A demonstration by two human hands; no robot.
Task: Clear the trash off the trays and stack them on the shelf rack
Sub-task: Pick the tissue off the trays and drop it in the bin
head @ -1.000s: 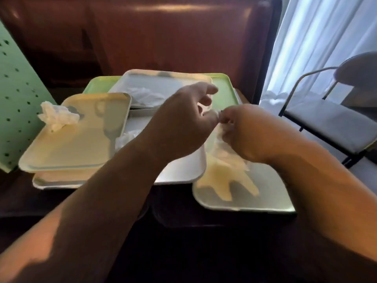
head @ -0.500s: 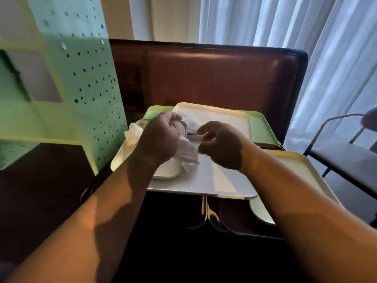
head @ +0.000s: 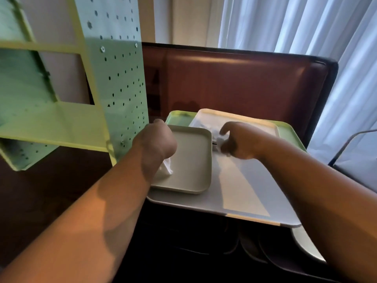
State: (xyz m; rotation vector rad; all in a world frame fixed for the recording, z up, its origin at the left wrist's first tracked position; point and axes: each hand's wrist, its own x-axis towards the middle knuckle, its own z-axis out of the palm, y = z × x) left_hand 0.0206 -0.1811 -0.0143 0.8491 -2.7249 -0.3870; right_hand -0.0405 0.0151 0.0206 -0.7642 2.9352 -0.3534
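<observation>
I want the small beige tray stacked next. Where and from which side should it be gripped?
Probably grip the small beige tray by its raised rim at the near right corner, coming from the right: it lies flat on the larger grey tray, and that edge looks unobstructed.

A dark table (head: 61, 201) carries what look like overlapping trays (head: 244, 193).
</observation>
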